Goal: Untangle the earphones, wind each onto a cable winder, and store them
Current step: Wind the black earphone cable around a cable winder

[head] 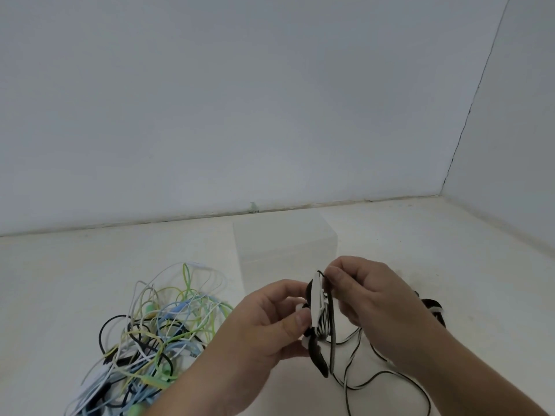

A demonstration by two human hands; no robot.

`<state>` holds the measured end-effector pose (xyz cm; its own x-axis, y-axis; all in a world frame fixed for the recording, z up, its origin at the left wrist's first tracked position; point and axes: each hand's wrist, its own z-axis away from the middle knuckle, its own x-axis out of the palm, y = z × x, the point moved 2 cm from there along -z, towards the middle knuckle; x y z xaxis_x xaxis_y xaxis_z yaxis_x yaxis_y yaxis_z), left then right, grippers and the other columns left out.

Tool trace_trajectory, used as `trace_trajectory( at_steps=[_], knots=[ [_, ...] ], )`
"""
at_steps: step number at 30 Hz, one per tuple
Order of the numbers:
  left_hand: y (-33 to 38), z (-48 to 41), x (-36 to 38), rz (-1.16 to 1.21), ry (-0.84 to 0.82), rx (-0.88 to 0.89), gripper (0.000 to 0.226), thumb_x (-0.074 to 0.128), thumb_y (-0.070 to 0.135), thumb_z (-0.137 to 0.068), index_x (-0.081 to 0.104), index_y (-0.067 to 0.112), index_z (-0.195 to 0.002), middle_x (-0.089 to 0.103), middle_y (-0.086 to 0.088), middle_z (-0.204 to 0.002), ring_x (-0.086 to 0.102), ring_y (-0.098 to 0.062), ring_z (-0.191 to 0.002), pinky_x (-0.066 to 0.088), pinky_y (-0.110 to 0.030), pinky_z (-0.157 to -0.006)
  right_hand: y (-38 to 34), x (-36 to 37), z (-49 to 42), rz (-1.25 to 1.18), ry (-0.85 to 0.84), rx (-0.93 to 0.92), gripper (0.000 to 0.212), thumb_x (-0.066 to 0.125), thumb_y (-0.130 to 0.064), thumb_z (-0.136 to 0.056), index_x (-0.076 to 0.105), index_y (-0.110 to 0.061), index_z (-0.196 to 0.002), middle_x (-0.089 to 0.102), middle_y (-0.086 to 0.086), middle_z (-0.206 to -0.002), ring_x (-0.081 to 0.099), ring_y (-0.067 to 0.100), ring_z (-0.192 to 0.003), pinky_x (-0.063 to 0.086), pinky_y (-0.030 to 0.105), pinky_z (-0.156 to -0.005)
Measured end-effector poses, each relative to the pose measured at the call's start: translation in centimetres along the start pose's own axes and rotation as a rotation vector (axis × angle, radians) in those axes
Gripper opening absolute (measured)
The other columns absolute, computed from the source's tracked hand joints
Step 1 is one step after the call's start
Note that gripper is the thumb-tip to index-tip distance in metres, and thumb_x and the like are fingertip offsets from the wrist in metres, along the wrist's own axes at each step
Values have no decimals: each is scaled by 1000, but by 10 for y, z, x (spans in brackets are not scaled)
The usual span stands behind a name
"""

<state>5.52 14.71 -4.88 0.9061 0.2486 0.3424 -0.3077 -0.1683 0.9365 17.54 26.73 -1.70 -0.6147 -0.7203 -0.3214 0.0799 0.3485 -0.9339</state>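
My left hand (270, 322) pinches a flat black-and-white cable winder (318, 322) held upright in front of me. Part of a black-and-white earphone cable (354, 352) is wrapped around it. My right hand (369, 295) grips that cable at the winder's top edge. The loose rest of the cable trails down to the white surface below my right wrist. A tangled heap of earphones (156, 334) in green, blue, white and black lies to the left of my hands.
A clear plastic storage box (285, 238) stands just behind my hands. More black-and-white winders (434, 309) lie partly hidden behind my right wrist. White walls close off the back and the right side.
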Motion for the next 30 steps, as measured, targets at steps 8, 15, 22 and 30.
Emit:
trace_trajectory(
  at_steps=[8,15,22,30],
  knots=[
    [4,-4,-4,72,183,116,21,71,13,-77,71,6,-98,67,-20,-88,65,-26,-72,58,-34,-66,11,12,-1,286,-193,35,37,47,-32,-102,56,-27,-67,39,-8,-57,33,11,-53,29,31,-53],
    [8,-5,-16,14,337,100,21,78,16,-77,72,8,-96,70,-21,-92,64,-27,-73,59,-39,-70,5,19,3,401,-282,65,31,48,-29,-101,63,-25,-74,46,-12,-50,38,4,-47,31,21,-52],
    [7,-5,-13,115,296,50,39,63,17,-80,63,-4,-112,72,-23,-106,66,-27,-79,59,-32,-64,0,23,7,419,-392,100,25,51,-32,-99,69,-27,-83,53,-6,-59,47,6,-54,41,25,-58],
    [5,-4,-17,-112,392,76,20,66,11,-83,67,4,-102,72,-18,-86,64,-28,-74,59,-38,-64,-17,12,14,298,-395,93,21,61,-29,-96,72,-15,-84,55,-7,-50,42,9,-44,36,19,-47]
  ],
)
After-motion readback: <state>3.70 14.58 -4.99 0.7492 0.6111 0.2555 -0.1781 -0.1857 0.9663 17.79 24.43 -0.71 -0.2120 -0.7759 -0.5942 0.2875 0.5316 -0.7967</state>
